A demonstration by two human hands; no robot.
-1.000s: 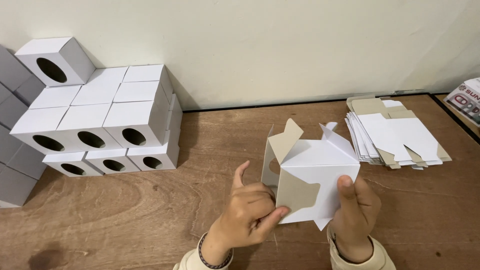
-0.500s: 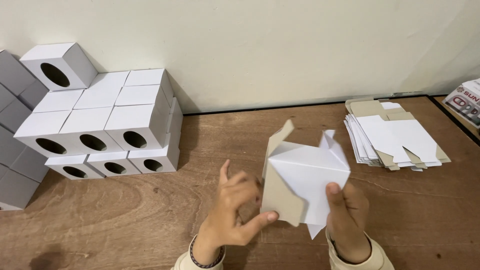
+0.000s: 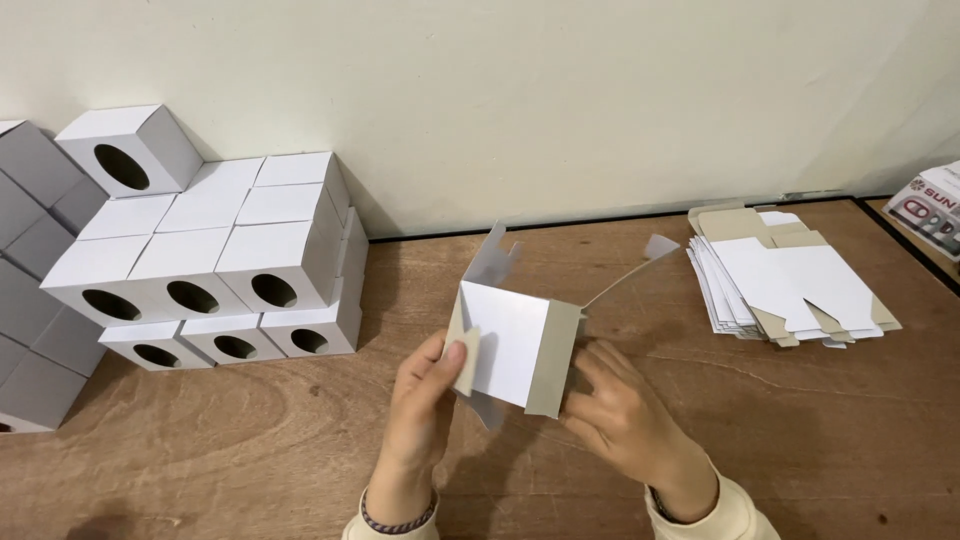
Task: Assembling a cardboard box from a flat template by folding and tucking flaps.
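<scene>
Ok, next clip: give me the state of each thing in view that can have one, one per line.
Carton: half folded, flaps open, held above the table.
Left hand: thumb pinching the carton's left flap.
Right hand: fingers spread beside the carton's right edge.
Flat blanks: unfolded, stacked at right.
Finished boxes: assembled, stacked at left, oval holes facing front.

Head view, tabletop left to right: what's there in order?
Stack of folded white boxes with round holes → left hand → half-folded white carton held up between the hands → right hand → pile of flat carton blanks → printed package at the right edge.
</scene>
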